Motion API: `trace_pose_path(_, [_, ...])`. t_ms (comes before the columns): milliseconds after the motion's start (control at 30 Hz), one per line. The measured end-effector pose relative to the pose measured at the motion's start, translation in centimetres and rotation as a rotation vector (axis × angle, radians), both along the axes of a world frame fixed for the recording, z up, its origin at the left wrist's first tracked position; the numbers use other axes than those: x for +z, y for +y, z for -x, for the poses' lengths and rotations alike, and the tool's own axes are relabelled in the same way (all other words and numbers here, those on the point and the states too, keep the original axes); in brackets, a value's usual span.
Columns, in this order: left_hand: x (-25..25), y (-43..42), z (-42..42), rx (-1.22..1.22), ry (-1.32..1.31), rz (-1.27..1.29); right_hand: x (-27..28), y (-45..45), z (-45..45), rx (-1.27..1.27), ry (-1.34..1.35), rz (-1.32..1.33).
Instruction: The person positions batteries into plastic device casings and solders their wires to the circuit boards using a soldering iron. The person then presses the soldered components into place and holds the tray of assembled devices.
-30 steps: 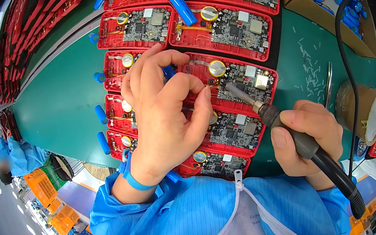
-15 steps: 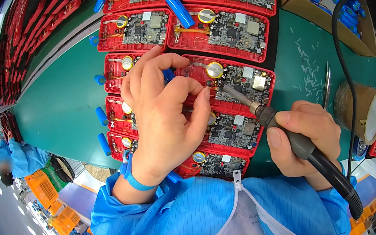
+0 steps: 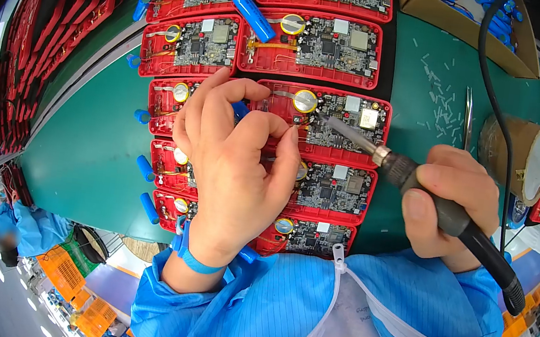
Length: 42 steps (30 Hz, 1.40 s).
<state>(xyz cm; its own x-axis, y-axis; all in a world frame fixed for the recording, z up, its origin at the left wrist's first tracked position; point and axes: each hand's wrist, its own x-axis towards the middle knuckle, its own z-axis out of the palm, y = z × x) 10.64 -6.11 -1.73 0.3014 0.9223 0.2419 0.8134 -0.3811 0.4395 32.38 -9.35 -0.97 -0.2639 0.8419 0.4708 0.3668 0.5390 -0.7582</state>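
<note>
While red cases [image 3: 310, 47] line green tabletop [image 3: 91, 124], white scraps [image 3: 446, 113] litter it — floor [image 3: 9, 284] beyond.

A green desk [image 3: 78, 177] spans the view. Beyond its near edge, at lower left, show a round wood-toned surface [image 3: 142, 248] and bright orange sheets [image 3: 61, 272]; white lights [image 3: 0, 273] streak the grey outer area.

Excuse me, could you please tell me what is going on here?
A person's right hand holds a soldering iron, its tip over a circuit board in an open red housing; whether it touches is unclear. The left hand makes a pinch beside the board; what it grips, if anything, cannot be seen. Similar housings lie around.
</note>
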Motion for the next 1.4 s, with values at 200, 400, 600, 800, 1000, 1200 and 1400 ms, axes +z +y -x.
trace_pose_path(200, [-0.2,0.0,0.0,0.003,-0.032,-0.007,-0.7,0.3,-0.2,-0.081,0.133,-0.092])
trace_pose_path(400, [-0.1,-0.1,-0.1,0.001,-0.031,0.000,-0.6,-0.2,-0.7,-0.261,0.173,-0.115])
trace_pose_path(600, [0.4,-0.3,-0.3,0.001,0.020,0.000,-0.4,-0.2,-0.9,-0.320,0.173,-0.216])
trace_pose_path(800, [0.4,-0.5,-0.3,0.009,0.039,-0.022,-0.3,-0.2,-1.1,-0.366,0.127,-0.272])
trace_pose_path(1000, [0.7,-0.7,-0.5,0.003,0.081,-0.040,0.0,-0.1,-1.4,-0.388,0.162,-0.291])
trace_pose_path(1200, [1.6,-0.9,-1.5,0.034,-0.012,-0.022,0.0,-0.1,-1.7,-0.434,0.214,-0.353])
trace_pose_path(1400, [2.6,1.2,-4.3,-0.281,0.217,-0.256,0.9,-0.2,-1.9,-0.476,0.133,-0.346])
